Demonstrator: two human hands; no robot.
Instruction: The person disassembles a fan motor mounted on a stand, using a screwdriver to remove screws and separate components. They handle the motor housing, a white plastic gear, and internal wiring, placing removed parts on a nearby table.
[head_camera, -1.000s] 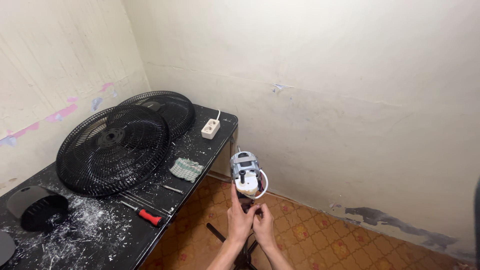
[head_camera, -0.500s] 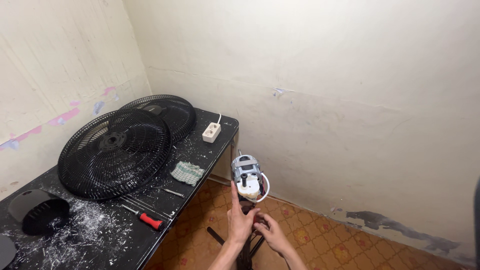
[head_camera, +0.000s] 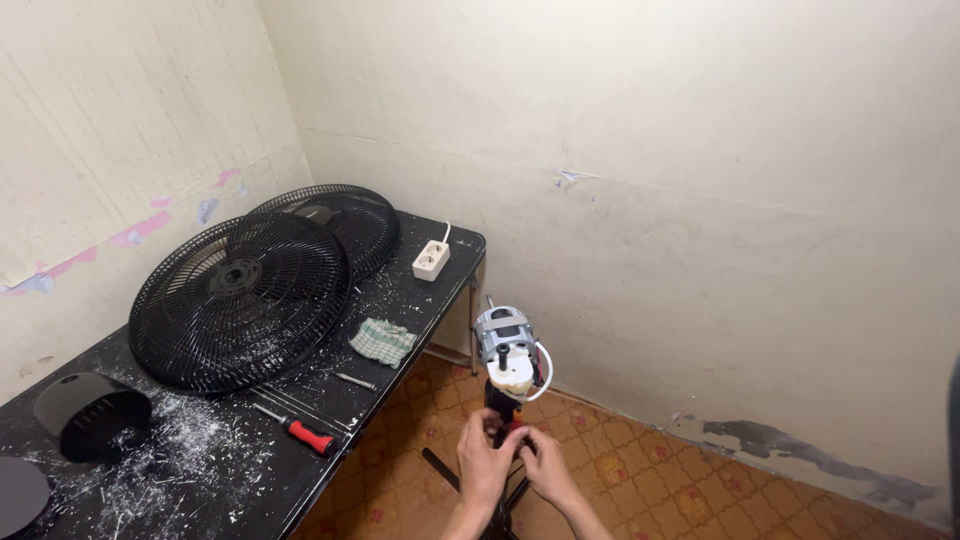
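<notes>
A: What are the hands doing, nearest the camera?

B: The left hand (head_camera: 487, 462) and the right hand (head_camera: 543, 468) are both closing around the neck of the fan stand (head_camera: 503, 415), fingers curled on the dark joint just under the motor. Whether they are gripping tight or only turning something small there, I cannot tell; the fingertips are hiding the spot.

A: And the motor itself?

B: The bare fan motor (head_camera: 505, 345) is sitting upright on top of that stand, over the tiled floor (head_camera: 620, 470), just off the table's right edge, its shaft pointing toward the camera and a white wire looping at its side.

A: So which step is this, by your reckoning?

B: It looks like work on the joint below the motor. The next move would call for a steady hold on the neck with one hand while the other is working the fastener.

A: What is lying on the table (head_camera: 400, 330)?

B: A red-handled screwdriver (head_camera: 297, 430) near the front edge, a checked cloth (head_camera: 382, 340) beyond it, two black fan grilles (head_camera: 245, 295) leaning toward the left wall, and a white power strip (head_camera: 431, 260) at the far right corner. A black cover (head_camera: 90, 415) is resting at the near left.
</notes>
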